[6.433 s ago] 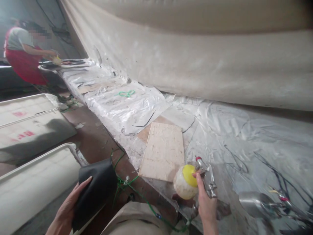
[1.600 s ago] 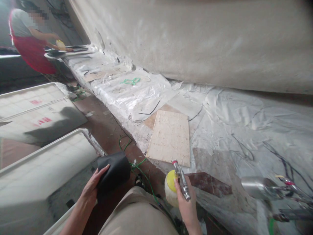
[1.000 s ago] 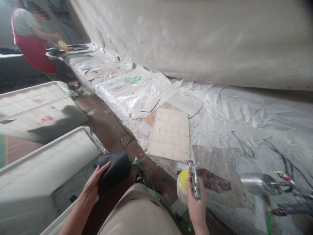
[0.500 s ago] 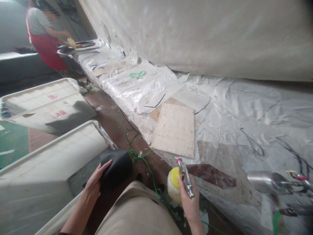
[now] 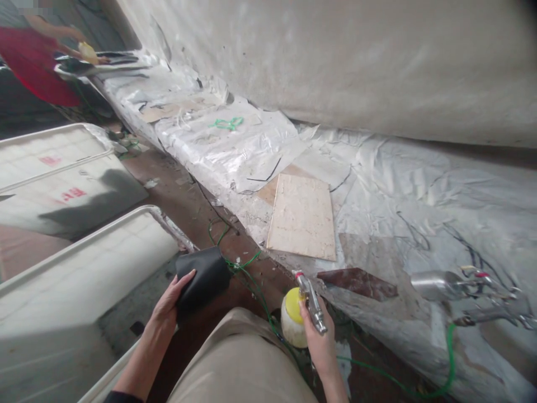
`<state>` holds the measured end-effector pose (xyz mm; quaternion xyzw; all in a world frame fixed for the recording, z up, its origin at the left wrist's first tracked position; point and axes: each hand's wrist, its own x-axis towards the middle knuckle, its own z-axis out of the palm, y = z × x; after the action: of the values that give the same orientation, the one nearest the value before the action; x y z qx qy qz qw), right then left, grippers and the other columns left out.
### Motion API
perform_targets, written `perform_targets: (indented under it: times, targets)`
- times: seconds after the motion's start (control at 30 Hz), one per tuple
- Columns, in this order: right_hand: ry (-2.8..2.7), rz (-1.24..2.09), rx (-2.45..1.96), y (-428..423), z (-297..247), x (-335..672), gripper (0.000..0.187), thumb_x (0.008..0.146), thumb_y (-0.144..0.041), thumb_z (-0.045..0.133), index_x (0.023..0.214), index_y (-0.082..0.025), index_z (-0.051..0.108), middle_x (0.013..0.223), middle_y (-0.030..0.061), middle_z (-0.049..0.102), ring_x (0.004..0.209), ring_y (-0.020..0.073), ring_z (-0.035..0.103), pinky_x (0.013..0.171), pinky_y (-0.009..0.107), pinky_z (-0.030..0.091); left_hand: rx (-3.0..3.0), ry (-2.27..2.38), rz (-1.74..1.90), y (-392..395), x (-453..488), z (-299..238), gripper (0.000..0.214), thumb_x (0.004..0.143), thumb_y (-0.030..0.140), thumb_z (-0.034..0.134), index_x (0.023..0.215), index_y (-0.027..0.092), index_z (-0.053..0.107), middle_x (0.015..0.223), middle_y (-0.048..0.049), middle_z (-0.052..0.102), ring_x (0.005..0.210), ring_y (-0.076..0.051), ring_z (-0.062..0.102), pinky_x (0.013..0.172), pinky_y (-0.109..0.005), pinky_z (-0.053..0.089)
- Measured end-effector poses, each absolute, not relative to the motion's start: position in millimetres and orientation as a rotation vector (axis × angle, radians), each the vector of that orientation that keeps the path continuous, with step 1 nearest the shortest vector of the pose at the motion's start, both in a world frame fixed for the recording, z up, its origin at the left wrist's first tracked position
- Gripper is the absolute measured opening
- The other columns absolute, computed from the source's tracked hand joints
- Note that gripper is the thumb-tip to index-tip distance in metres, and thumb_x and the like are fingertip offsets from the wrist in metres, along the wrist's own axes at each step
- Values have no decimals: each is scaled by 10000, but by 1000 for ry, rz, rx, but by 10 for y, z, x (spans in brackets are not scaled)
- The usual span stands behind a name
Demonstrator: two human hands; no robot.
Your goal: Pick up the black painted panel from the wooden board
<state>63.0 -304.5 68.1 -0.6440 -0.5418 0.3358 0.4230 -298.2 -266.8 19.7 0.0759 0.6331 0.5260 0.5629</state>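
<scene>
Showing both hands low before the body, each grasping one thing. The left hand (image 5: 170, 299) clasps a black sheet (image 5: 204, 280), its thumb across the upper face and its other fingers hidden beneath; from this hand, the sheet extends rightward, toward the trousered legs (image 5: 235, 364). I cannot tell its long axis, because it bends down out of sight.

The right hand (image 5: 321, 338) grips a spray gun (image 5: 311, 305), whose cup (image 5: 293, 327), capped in yellow, sits roughly upright to the left of the barrel. I read the barrel's long axis as slanting forward and slightly left, its red tip (image 5: 298, 275) directed toward the desk (image 5: 247, 223) and past the sheet.

The relation I mark as decisive: the sheet lies to the left of the gun, well apart from it, and the barrel does not point at it. Beyond both hands, a pale board (image 5: 302, 218) rests on the desk; the right hand is nearer to it, without touching. Farther right I note a second gun with a metal cup (image 5: 436, 284).
</scene>
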Motion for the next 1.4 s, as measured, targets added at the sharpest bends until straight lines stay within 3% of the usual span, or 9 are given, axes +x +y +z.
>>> perform_targets:
  times: [0.23,0.4,0.8,1.17,1.4]
  targets:
    - [-1203,656,-1741,-3212,663,552,328,845,-485,589,947,-175,607,879,74,674,800,211,627,720,301,505,73,1500,1203,-2798,-3272,144,717,734,280,773,1367,248,438,952,-65,720,715,-197,711,723,-328,595]
    - [-1121,455,-1850,-3295,631,652,370,834,-528,577,937,-173,594,851,82,661,779,228,620,722,326,493,28,1518,1155,-2833,-3386,165,662,746,262,761,1340,254,470,955,-66,717,675,-183,707,730,-340,597]
    - [-1292,870,-1637,-3415,589,284,242,890,-432,544,950,-199,577,878,35,640,809,176,600,752,269,488,169,1497,1205,-2860,-3302,160,539,775,271,729,1276,215,540,922,-75,715,650,-163,695,706,-306,595]
    - [-1142,512,-1896,-3541,504,1037,403,833,-569,543,972,-193,591,894,80,667,822,235,627,739,323,479,164,1524,1222,-2998,-3080,148,585,759,279,746,1294,216,518,929,-75,711,691,-171,702,695,-288,589]
    - [-1323,662,-1768,-3475,549,823,351,862,-525,521,930,-191,605,846,70,666,776,218,625,711,306,491,166,1555,1221,-3040,-2953,213,564,770,277,735,1288,220,518,918,-65,713,686,-167,702,696,-288,592]
